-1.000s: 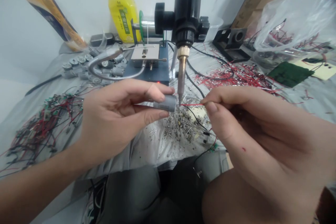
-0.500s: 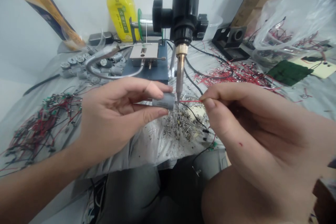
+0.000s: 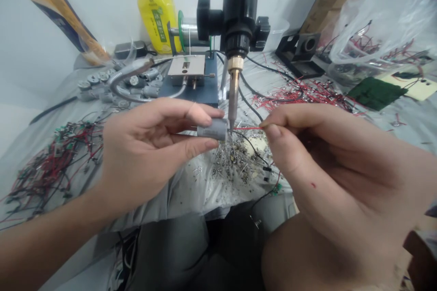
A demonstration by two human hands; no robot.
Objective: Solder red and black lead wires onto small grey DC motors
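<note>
Grey cylinder [image 3: 212, 130] inside left grip [image 3: 146, 145] (parted to its thickness), red wire [image 3: 247, 128] in tightly pinched right grip [image 3: 317, 159].

Bench [image 3: 191, 195]: draped in pale, wrinkled sheeting [image 3: 418, 127].
Left side: tangled red and black wires [image 3: 56, 161], sprawling toward the near edge.
Behind that tangle: grey cylinders [image 3: 135, 81], bunched together.
Over at the back: a blue-based device [image 3: 209, 87], a yellow bottle [image 3: 155, 20] just behind.
Centre: loose metal bits [image 3: 228, 164], scattered thickly.
Right side: heaped red wires [image 3: 297, 96], a black bracket [image 3: 290, 52] beyond, a green pad [image 3: 375, 93] beside yellow paper [image 3: 419, 88].
</note>
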